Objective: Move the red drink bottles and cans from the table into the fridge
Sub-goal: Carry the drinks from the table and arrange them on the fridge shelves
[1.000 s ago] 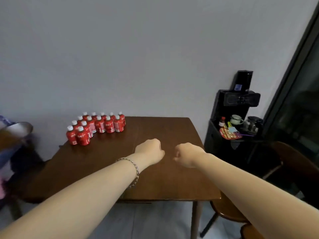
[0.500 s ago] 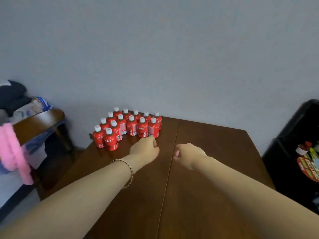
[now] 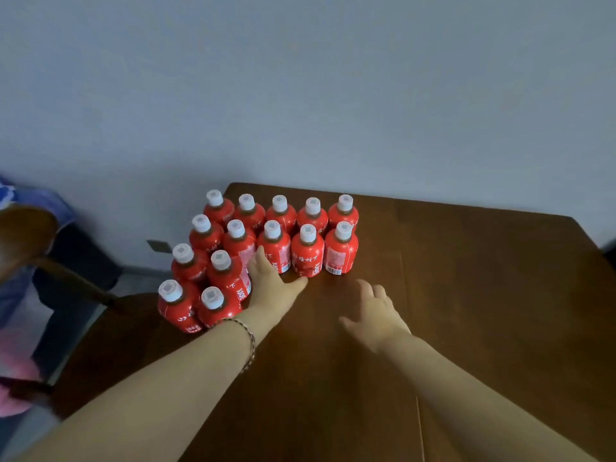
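Several small red drink bottles [image 3: 308,251] with white caps stand clustered at the far left corner of a dark brown wooden table [image 3: 466,295]. My left hand [image 3: 271,283], a bracelet on its wrist, reaches in among the front bottles with fingers spread, touching or nearly touching one at the base; it holds nothing. My right hand [image 3: 375,315] hovers open over the table a little short of the rightmost front bottle [image 3: 340,251]. No fridge is in view.
A grey wall runs right behind the table. To the left stands a wooden chair [image 3: 30,235] with blue and pink cloth on and near it. The table's left edge lies close beside the bottles.
The view has moved closer to the bottles. Both hands were closed fists; now their fingers are spread, and the left hand has reached forward to the front bottles.
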`<state>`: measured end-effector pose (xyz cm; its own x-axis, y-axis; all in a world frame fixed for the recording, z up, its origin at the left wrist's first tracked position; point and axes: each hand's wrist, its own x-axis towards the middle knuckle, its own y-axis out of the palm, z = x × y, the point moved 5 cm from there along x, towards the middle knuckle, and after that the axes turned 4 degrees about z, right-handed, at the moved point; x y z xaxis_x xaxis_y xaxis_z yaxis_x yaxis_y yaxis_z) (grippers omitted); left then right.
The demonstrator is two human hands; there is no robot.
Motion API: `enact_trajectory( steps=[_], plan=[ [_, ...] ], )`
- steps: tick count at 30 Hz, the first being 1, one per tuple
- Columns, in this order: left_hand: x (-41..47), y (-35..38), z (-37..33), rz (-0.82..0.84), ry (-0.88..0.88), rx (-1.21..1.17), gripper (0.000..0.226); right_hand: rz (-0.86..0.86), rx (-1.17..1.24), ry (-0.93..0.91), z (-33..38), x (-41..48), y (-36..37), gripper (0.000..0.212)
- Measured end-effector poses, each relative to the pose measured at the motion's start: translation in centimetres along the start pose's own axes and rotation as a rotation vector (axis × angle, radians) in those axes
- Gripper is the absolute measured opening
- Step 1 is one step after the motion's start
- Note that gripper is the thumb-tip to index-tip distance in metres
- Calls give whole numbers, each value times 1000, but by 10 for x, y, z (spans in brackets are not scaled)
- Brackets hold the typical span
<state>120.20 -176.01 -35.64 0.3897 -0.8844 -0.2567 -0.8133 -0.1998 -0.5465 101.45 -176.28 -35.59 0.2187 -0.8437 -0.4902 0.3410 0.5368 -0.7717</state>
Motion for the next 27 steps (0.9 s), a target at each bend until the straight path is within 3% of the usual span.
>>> enact_trajectory(
  steps=[4, 7, 9, 11, 14, 18, 22, 25, 27],
  plan=[
    [51, 1, 5, -98, 17, -79, 97, -76, 198, 34, 11, 50, 3, 107],
    [76, 4, 9, -192, -6, 32, 77, -194, 496, 14, 16, 89, -2, 117],
    [82, 4, 12, -265, 25, 107, 58, -253, 667, -24, 15, 111, -7, 109],
    [84, 5, 17, -330, 67, 145, 46, -317, 758, -48, 10, 129, -11, 87],
    [79, 4, 17, -357, 168, 186, 37, -404, 689, -81, 1, 135, -17, 65],
    [69, 8, 20, -217, 341, 52, 26, -315, 698, -156, -13, 133, -19, 54],
    [65, 16, 22, 25, 428, -95, 29, -181, 727, -232, -25, 123, -18, 61],
    [61, 36, 24, 307, 492, -156, 42, -96, 784, -250, -29, 115, -10, 67],
    [55, 49, 26, 428, 517, -159, 74, -59, 882, -275, -27, 107, -1, 70]
  ],
)
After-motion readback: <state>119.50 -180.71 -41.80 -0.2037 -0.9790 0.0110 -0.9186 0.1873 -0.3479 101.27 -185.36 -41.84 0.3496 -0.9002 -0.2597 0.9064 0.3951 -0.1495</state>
